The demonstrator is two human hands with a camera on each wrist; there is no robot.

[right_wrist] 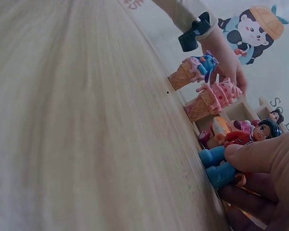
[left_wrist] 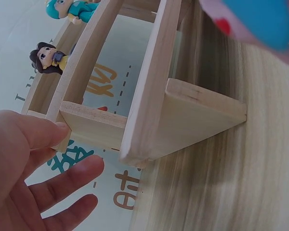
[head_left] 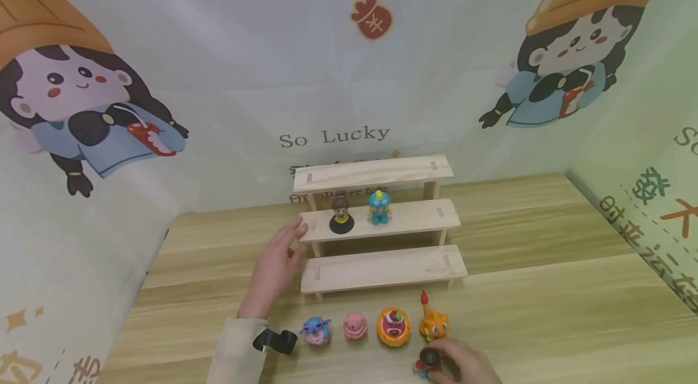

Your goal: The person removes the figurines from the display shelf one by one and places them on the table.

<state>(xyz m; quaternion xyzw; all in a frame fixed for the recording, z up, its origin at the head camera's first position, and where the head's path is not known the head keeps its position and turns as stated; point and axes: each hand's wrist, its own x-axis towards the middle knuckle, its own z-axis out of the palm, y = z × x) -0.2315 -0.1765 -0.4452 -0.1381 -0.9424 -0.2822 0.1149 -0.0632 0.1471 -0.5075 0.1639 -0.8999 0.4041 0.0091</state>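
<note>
My left hand [head_left: 275, 269] is at the left end of the middle tier of a wooden three-tier shelf [head_left: 382, 269]. In the left wrist view its thumb [left_wrist: 50, 132] touches that tier's end, the other fingers spread loosely. A brown-haired figurine [head_left: 340, 214] on a black base and a teal figurine [head_left: 379, 208] stand on the middle tier. My right hand [head_left: 463, 363] pinches a black-haired figurine [right_wrist: 238, 139] with a red top and blue legs, low at the wooden table. Just beyond it sits an orange dragon-like figure [head_left: 434, 323] with a red tail tip.
In front of the shelf stand a blue-and-pink ice cream cone toy [head_left: 316, 331] with sunglasses, a pink cone toy [head_left: 355, 326] and a round orange toy [head_left: 394, 327]. Printed cloth [head_left: 234, 69] hangs behind and at both sides. A black band [head_left: 275, 341] circles the left wrist.
</note>
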